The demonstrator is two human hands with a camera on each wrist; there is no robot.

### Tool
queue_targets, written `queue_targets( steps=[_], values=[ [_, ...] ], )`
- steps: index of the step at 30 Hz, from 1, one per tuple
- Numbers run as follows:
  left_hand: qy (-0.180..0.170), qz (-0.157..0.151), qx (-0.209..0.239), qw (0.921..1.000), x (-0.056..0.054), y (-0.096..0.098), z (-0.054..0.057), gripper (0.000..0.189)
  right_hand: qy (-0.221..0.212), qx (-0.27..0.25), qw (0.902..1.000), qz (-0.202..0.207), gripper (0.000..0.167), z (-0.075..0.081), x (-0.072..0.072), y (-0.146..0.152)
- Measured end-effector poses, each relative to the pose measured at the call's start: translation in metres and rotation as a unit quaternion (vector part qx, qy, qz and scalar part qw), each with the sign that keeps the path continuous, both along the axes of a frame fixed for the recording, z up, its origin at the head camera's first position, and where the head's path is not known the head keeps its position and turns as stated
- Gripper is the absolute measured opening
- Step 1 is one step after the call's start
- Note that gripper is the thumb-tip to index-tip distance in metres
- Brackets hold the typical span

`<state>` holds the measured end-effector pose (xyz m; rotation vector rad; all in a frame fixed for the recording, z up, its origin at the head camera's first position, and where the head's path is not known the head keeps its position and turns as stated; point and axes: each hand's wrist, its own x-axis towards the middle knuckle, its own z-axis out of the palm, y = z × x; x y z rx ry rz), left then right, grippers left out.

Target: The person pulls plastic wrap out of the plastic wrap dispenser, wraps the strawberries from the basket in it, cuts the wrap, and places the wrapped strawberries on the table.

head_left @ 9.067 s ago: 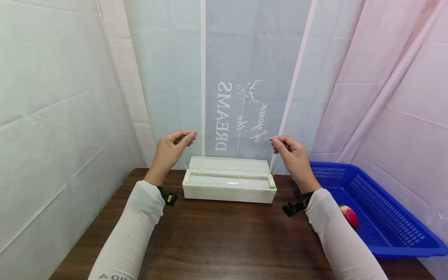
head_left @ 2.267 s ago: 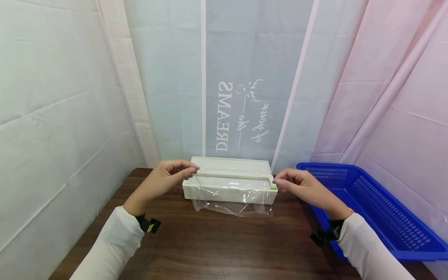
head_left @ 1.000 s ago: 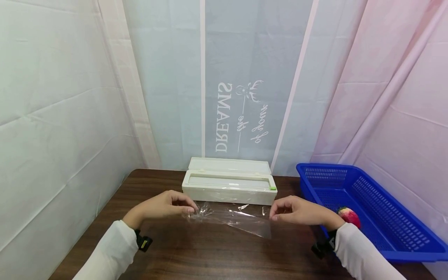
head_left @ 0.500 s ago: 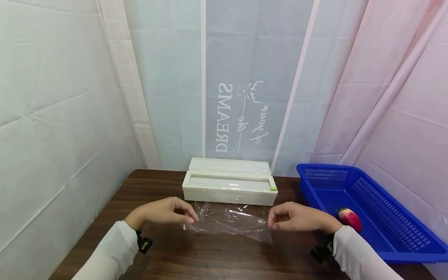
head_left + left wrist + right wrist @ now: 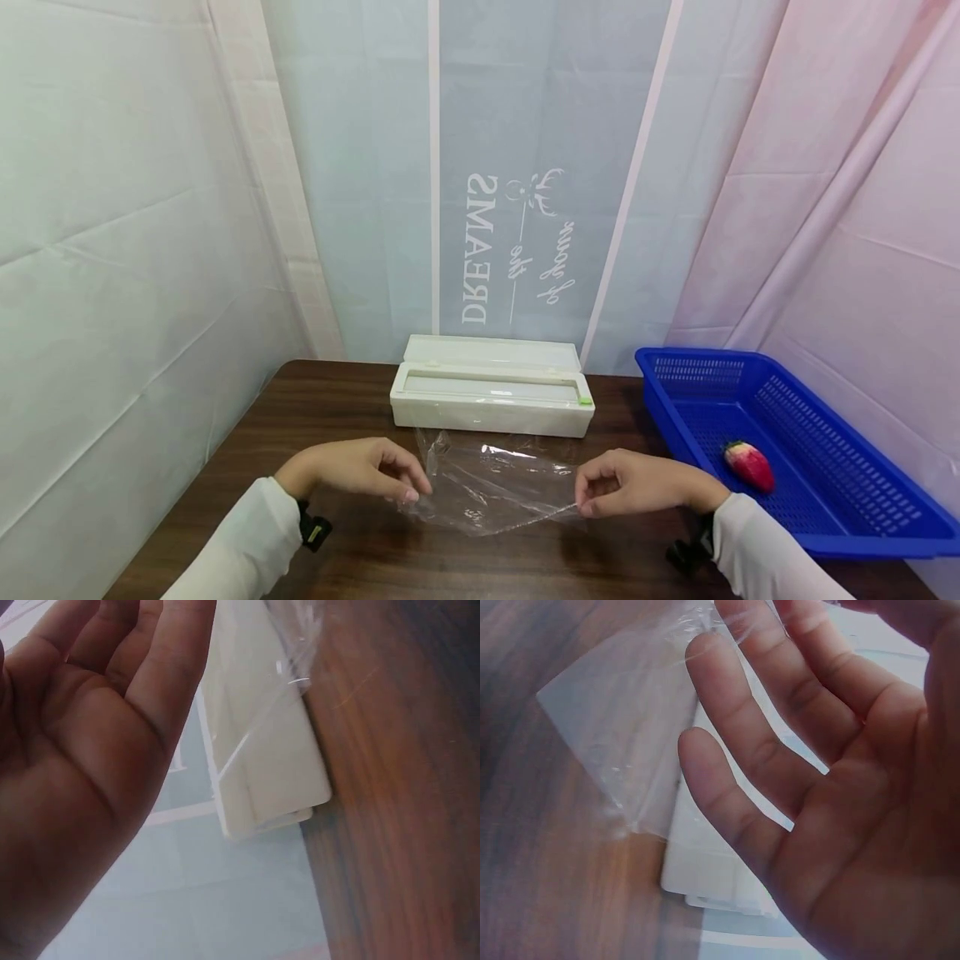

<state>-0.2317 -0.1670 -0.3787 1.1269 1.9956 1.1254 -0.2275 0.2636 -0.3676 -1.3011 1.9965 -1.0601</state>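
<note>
A sheet of clear plastic wrap (image 5: 487,492) stretches between my two hands, low over the table in front of the white wrap dispenser (image 5: 491,415). My left hand (image 5: 360,468) pinches its left edge between thumb and fingers. At the near right corner my right hand (image 5: 637,482) pinches the wrap, whose near edge runs taut and twisted from there. The dispenser's lid (image 5: 491,352) is raised, and a green slider (image 5: 585,401) sits at its right end. In the right wrist view, the wrap (image 5: 622,727) hangs beside the fingers; the pinching fingertips are cut off at the top.
A blue perforated basket (image 5: 802,417) stands on the right of the brown wooden table (image 5: 450,575), with a red and cream strawberry-like fruit (image 5: 750,467) in it. A printed curtain (image 5: 525,125) hangs behind the dispenser, and pale cloth flanks both sides.
Earlier both hands were raised above the dispenser. They have since come down and toward me, drawing the wrap out in front of the box. The dispenser and basket stay put.
</note>
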Motion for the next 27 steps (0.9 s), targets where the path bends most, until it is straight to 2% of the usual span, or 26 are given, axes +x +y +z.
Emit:
queue_targets(
  steps=[4, 7, 11, 17, 22, 24, 27],
  values=[
    [-0.009, -0.016, -0.01, 0.9998, 0.002, 0.001, -0.005, 0.028, 0.002, 0.01, 0.9999, -0.002, 0.005, -0.007, 0.003, -0.001],
    [-0.032, -0.02, -0.019, 0.9991, 0.002, 0.002, -0.007, 0.031, -0.003, 0.02, 0.9998, -0.003, 0.007, -0.012, 0.005, -0.002],
    [-0.065, -0.022, -0.032, 0.9971, 0.004, 0.003, -0.009, 0.034, -0.034, 0.025, 0.9991, 0.001, 0.012, -0.017, 0.007, -0.003],
    [-0.074, -0.023, -0.047, 0.9959, 0.008, 0.005, -0.01, 0.038, -0.058, 0.034, 0.9976, -0.013, 0.02, -0.019, 0.01, -0.003],
    [-0.08, -0.024, -0.049, 0.9953, 0.009, 0.005, -0.014, 0.042, -0.042, 0.049, 0.9976, -0.025, 0.019, -0.021, 0.011, -0.003],
    [-0.08, -0.018, -0.042, 0.9957, 0.009, 0.004, -0.016, 0.041, -0.028, 0.055, 0.9977, -0.029, 0.019, -0.022, 0.012, -0.003],
    [-0.063, 0.0, -0.03, 0.9976, 0.007, 0.004, -0.017, 0.038, -0.007, 0.06, 0.9975, -0.037, 0.02, -0.023, 0.012, -0.004]
  ],
)
